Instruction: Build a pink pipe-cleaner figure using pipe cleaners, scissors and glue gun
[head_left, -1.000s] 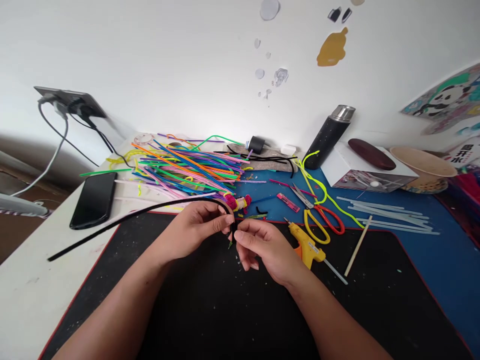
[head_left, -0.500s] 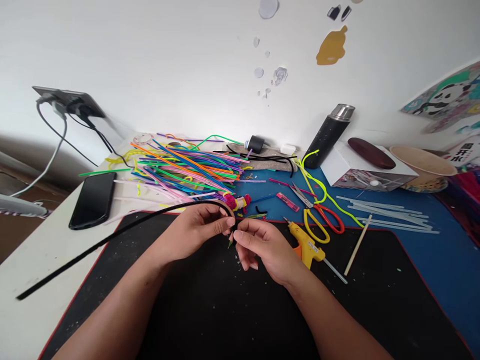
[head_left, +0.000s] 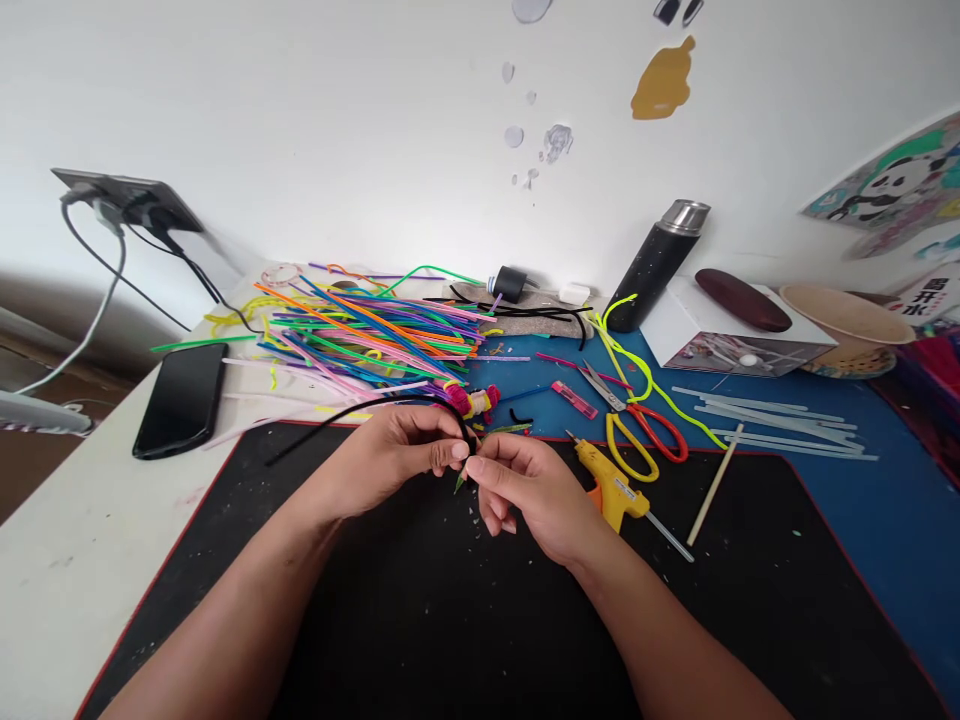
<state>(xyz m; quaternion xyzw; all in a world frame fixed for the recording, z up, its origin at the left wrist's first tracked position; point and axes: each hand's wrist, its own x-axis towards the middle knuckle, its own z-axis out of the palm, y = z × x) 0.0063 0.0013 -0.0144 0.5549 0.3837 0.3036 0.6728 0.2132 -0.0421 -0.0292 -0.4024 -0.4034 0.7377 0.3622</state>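
Note:
Over the black mat (head_left: 450, 620), a black pipe cleaner (head_left: 341, 410) is bent across my fingers. My left hand (head_left: 394, 460) is closed on it between thumb and fingertips, and its free length arcs out to the left. My right hand (head_left: 529, 490) meets the left at the fingertips, pinching near the pipe cleaner's end; the exact grip is partly hidden. Just beyond the fingers lies a small magenta, cream and yellow fuzzy piece (head_left: 480, 402). A pointed green bit (head_left: 458, 484) shows below the fingertips.
To the right lie a yellow glue gun (head_left: 616, 484), scissors (head_left: 631, 440), a wooden stick (head_left: 715, 487) and glue sticks (head_left: 780, 420). Behind are a pile of colored pipe cleaners (head_left: 375, 335) and a black flask (head_left: 660, 265). A phone (head_left: 182, 400) rests at left.
The pipe cleaner's free end has swung in from the far lower left, so less of it sticks out beyond my left hand. Both hands stay almost in place.

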